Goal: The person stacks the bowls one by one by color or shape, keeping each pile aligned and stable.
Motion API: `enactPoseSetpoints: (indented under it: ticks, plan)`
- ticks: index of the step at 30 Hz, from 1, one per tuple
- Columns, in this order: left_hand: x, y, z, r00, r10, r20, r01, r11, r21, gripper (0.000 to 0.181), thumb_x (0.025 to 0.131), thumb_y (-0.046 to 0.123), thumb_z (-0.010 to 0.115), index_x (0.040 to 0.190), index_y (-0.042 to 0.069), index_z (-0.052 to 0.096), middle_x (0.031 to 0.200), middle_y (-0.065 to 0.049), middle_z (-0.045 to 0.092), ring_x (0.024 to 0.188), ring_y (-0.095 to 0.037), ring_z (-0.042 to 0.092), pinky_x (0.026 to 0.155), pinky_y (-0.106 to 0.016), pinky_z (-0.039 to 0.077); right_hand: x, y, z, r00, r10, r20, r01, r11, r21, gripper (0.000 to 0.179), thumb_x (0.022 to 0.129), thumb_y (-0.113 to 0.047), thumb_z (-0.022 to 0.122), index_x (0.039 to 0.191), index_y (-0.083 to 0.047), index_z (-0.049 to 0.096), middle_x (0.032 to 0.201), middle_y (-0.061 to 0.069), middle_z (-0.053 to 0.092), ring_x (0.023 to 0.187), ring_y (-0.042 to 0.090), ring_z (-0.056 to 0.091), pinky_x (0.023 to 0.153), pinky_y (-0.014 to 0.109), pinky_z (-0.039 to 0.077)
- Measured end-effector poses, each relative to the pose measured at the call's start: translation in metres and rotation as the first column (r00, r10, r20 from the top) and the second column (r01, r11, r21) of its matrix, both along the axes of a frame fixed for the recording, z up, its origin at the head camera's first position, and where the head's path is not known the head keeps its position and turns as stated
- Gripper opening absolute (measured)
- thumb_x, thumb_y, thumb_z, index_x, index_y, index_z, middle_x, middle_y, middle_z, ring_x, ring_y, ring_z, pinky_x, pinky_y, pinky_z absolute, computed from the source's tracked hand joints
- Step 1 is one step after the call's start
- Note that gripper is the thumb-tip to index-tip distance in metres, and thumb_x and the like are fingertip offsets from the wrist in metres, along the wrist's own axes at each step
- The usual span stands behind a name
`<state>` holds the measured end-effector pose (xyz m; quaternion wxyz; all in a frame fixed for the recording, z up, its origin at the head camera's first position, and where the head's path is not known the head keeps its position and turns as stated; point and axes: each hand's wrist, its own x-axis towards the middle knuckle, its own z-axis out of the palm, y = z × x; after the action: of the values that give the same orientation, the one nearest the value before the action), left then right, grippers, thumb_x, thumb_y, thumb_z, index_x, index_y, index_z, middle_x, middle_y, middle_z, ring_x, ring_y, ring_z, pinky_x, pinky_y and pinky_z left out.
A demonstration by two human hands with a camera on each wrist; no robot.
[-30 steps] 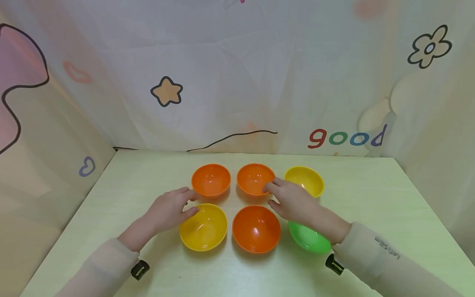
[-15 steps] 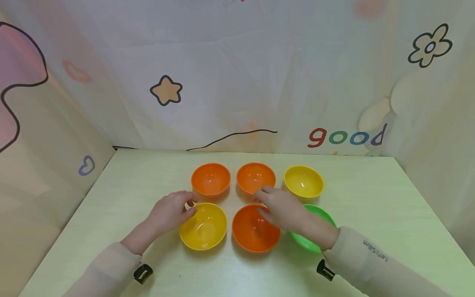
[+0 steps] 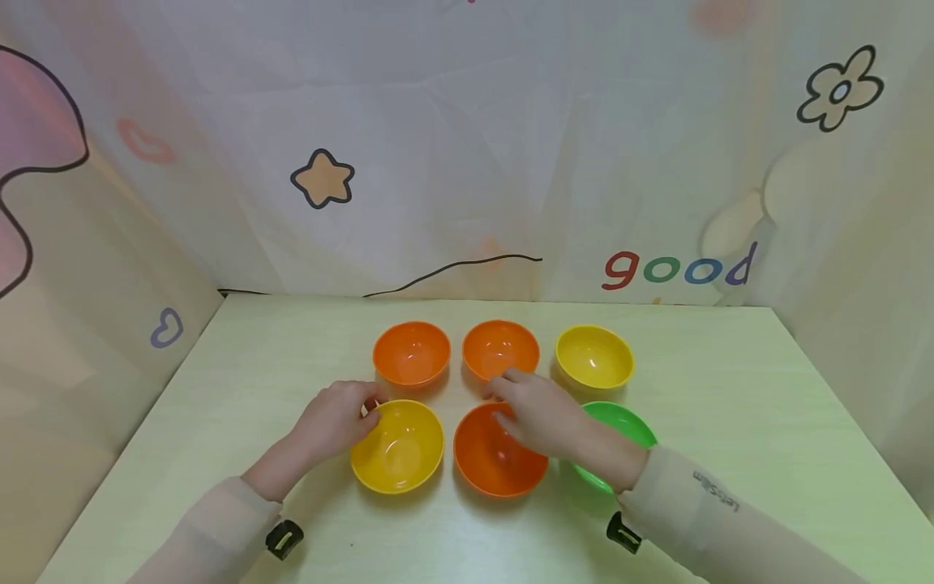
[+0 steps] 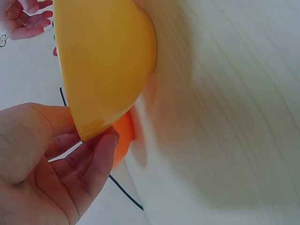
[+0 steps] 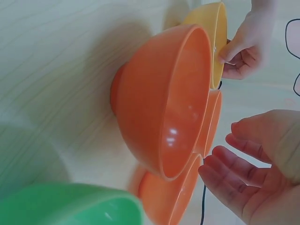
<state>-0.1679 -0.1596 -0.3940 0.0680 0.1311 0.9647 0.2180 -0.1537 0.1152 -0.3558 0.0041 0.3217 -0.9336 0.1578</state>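
At the front left stands a yellow bowl (image 3: pixel 401 458). My left hand (image 3: pixel 337 418) pinches its rim, thumb on the inner side and fingers outside, as the left wrist view shows on the bowl's wall (image 4: pixel 105 61). Over the far rim of the front middle orange bowl (image 3: pixel 503 466) hovers my right hand (image 3: pixel 543 414). Its fingers are loosely bent and apart from that bowl (image 5: pixel 154 103) in the right wrist view, and nothing is between them. My right wrist and forearm cover part of a green bowl (image 3: pixel 623 422).
Behind the front row stand an orange bowl (image 3: pixel 412 357), a second orange bowl (image 3: pixel 500 345) and a smaller yellow bowl (image 3: pixel 594 361). All rest upright on a pale table (image 3: pixel 730 405). A printed cloth (image 3: pixel 452 162) rises along the table's back and sides.
My right hand has moved left and slightly nearer, from beside the back middle orange bowl to over the front orange bowl. My left hand has closed in on the yellow bowl's rim.
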Motion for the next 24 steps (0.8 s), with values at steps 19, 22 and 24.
enactPoseSetpoints:
  ticks: [19, 22, 24]
  plan:
    - [0.0, 0.004, 0.003, 1.0, 0.015, 0.01, -0.015, 1.0, 0.009, 0.014, 0.081, 0.004, 0.064, 0.093, 0.01, 0.068, 0.074, 0.0, 0.059, 0.059, -0.014, 0.048, 0.053, -0.021, 0.045, 0.0, -0.013, -0.002, 0.997, -0.047, 0.056, 0.048, 0.999, -0.017, 0.018, 0.083, -0.012, 0.066, 0.101, -0.012, 0.064, 0.089, 0.0, 0.06, 0.071, 0.01, 0.052, 0.063, 0.017, 0.046]
    - [-0.001, 0.004, 0.004, 1.0, 0.003, -0.001, -0.003, 1.0, 0.015, 0.015, 0.081, 0.004, 0.064, 0.094, 0.01, 0.069, 0.074, 0.001, 0.059, 0.059, -0.014, 0.048, 0.053, -0.021, 0.045, -0.001, -0.013, -0.001, 0.996, -0.059, 0.065, 0.06, 0.998, -0.01, 0.018, 0.083, -0.012, 0.065, 0.101, -0.013, 0.064, 0.089, 0.0, 0.06, 0.072, 0.009, 0.051, 0.063, 0.017, 0.045]
    - [-0.002, 0.003, 0.006, 1.0, -0.008, -0.017, 0.008, 1.0, 0.015, 0.015, 0.081, 0.004, 0.063, 0.094, 0.01, 0.069, 0.073, 0.001, 0.059, 0.059, -0.014, 0.048, 0.053, -0.021, 0.045, -0.002, -0.014, -0.001, 0.995, -0.069, 0.069, 0.07, 0.998, -0.006, 0.018, 0.083, -0.013, 0.066, 0.101, -0.013, 0.064, 0.088, -0.001, 0.06, 0.072, 0.008, 0.051, 0.063, 0.016, 0.045]
